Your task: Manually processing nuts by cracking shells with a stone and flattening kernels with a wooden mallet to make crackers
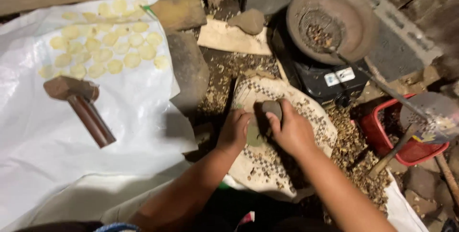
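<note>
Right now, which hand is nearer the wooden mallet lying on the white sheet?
Left. The left hand is to the right of the mallet, across the sheet; the right hand is farther right, gripping a stone.

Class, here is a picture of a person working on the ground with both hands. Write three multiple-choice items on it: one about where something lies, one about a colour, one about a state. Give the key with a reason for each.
1. Where does the mallet lie?
A. on the white sheet
B. in the red basket
C. on the round pan

2. What colour are the flat discs spread on the sheet?
A. dark brown
B. pale yellow
C. blue

3. What is the right hand doing?
A. resting open and empty
B. gripping a grey stone
C. holding the mallet

Key:
1 A, the mallet rests on the sheet, below the discs.
2 B, all the discs look pale yellow.
3 B, its fingers wrap the stone, while the left hand steadies a greenish flat piece on the patterned mat.
</note>
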